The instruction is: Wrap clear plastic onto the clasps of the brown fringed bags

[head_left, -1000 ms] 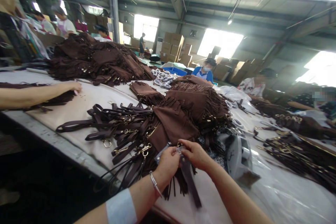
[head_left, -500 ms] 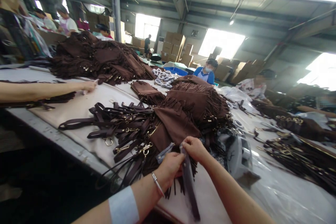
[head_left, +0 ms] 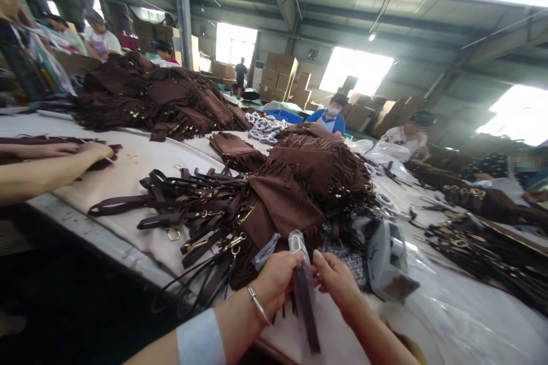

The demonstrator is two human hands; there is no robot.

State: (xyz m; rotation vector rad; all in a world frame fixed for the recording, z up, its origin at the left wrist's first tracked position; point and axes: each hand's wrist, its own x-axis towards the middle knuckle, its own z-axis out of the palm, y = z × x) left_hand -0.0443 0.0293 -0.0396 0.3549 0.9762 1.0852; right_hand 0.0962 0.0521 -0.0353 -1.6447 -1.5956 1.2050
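At the front of the tabletop (head_left: 171,153), between two bare arms, the left hand (head_left: 279,274) pinches a see-through sleeve (head_left: 303,247) with its thumb and finger. A dark brown strap (head_left: 305,311) seems to sit inside it, with a metal ring (head_left: 295,244) at the top and the long end pointing down toward the person. The right hand (head_left: 336,278) curls at the sleeve's right side; I can't tell if it grips the thin plastic or only touches it.

To do this well, I think the left hand should pinch firmly near the ring, so the strap can't slide. The right hand should be gentle and smooth the plastic flat, because it looks thin and could crease or tear. The strap is best kept straight.

Just left of the sleeve's top is a small plastic packet (head_left: 265,252). Behind the hands lies a brown fringed bag (head_left: 287,199), and to its left is a pile of straps (head_left: 188,197) with gold clips that could catch the sleeve.

A white plastic holder (head_left: 387,259) stands near the right wrist, so that side is tight. The tabletop's edge slants along the lower left, with dark space below. Pulling the strap toward the person looks like the easiest way to move it.
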